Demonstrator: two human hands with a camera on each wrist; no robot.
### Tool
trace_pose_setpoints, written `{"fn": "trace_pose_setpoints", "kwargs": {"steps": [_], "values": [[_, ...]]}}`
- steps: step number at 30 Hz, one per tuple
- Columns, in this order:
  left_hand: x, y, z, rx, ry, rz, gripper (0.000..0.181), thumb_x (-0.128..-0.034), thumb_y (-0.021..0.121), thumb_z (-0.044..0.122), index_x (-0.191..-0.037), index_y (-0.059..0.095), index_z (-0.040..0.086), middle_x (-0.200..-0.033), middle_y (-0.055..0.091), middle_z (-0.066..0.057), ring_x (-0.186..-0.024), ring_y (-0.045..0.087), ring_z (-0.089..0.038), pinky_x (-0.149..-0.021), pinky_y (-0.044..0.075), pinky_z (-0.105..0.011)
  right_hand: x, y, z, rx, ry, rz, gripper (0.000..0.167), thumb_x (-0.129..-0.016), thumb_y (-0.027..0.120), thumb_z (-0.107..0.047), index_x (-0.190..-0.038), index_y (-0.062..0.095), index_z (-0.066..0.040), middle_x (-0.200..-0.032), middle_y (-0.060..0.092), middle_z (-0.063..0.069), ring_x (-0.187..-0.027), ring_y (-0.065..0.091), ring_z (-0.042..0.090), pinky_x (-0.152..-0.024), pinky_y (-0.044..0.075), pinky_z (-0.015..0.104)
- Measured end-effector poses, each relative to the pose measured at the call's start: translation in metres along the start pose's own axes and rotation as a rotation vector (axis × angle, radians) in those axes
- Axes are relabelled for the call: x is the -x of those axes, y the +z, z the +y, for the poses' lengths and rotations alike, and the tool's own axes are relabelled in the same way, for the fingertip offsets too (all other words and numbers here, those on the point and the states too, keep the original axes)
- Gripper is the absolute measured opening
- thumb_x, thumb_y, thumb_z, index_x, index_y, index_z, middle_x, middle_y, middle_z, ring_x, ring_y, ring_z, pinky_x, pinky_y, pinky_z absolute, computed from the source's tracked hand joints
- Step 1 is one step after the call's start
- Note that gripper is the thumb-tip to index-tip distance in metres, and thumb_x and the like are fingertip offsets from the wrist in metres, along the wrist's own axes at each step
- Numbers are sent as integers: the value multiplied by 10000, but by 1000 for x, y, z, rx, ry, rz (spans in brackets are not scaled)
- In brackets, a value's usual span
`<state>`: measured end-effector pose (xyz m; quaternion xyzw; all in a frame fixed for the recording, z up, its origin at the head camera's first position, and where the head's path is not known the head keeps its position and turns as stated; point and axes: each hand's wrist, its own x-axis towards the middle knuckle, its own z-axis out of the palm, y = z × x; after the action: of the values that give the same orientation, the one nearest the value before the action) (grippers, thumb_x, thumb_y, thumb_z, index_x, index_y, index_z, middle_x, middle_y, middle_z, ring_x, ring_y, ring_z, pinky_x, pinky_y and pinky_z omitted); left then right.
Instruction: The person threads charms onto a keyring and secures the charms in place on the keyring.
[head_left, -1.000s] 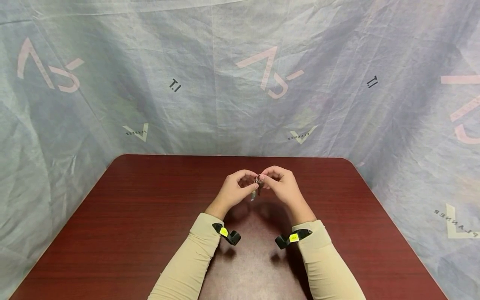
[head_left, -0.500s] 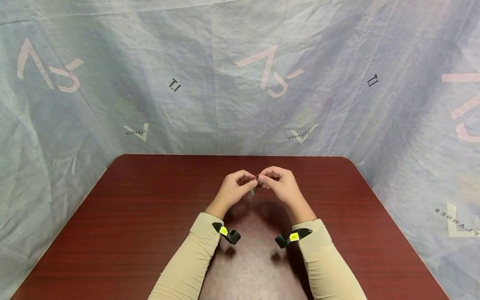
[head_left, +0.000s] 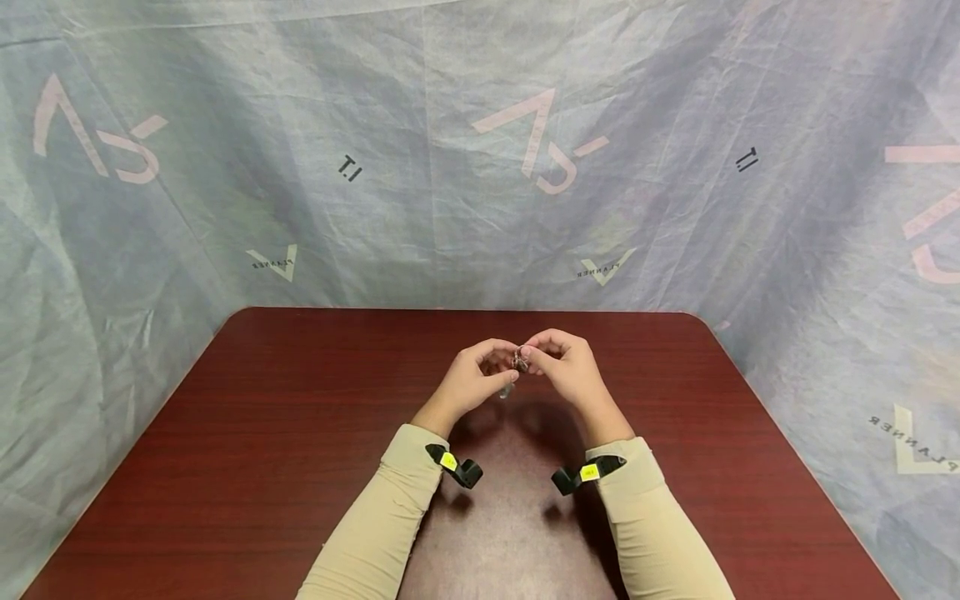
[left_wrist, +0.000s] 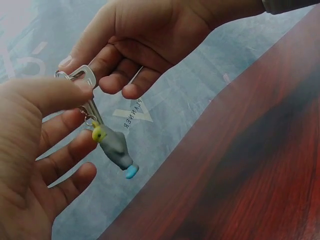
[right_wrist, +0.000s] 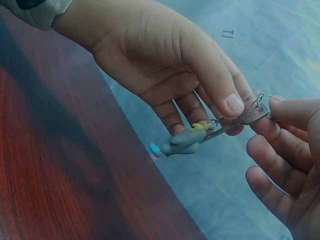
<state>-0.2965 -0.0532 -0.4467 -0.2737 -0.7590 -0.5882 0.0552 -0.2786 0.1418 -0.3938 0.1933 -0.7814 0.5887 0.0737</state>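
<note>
- Silver key (left_wrist: pixel 91 76) above table (head_left: pixel 262 458), right hand (head_left: pixel 568 367) pinching its ring (right_wrist: pixel 259 93), left hand (head_left: pixel 468 382) half-curled, hold unclear.
- Left thumb (head_left: pixel 508 378)'s lower than last frame.
- Bird charm (left_wrist: pixel 115 148): only clear in wrist views.

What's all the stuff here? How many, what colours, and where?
table: one, reddish-brown, lower part of the head view
cloth backdrop: at least one sheet, grey-blue with printing, behind and beside the table
key: one clearly seen, silver, over the table
key ring: at least one, silver, at the key's head
bird charm: one, grey, yellow head, blue end, dangling by the key
wrist cameras: two, black, yellow labels, at the wrists
sleeves: two, beige, on the forearms
left hand: one, bare, holding the key
right hand: one, bare, pinching the key ring
</note>
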Motion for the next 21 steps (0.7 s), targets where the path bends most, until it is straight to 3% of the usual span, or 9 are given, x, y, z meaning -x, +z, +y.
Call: {"fn": "trace_pose_setpoints", "kwargs": {"steps": [6,11,21], "values": [[1,1,1,-19,-6,36,273,-907,763,86,-1174,703,80,-950,707,-93,-808,638,-258,-680,499,-341,-2,0,11,-4,-20,5,152,-941,704,-43,-963,679,106,-797,712,176,-668,658,193,-653,582,381],[2,0,0,-22,10,44,213,-905,779,137,-1107,724,96,-923,697,-65,-780,635,-224,-676,512,-325,4,0,-13,13,-22,-6,131,-937,685,1,-955,670,131,-816,714,210,-676,670,248,-651,581,361],[2,-1,1,-38,-29,57,118,-910,778,160,-1003,712,132,-888,672,0,-713,600,-169,-624,491,-280,3,1,-7,-19,-53,-21,88,-921,681,56,-942,672,141,-834,710,249,-669,659,239,-630,565,301]]}}
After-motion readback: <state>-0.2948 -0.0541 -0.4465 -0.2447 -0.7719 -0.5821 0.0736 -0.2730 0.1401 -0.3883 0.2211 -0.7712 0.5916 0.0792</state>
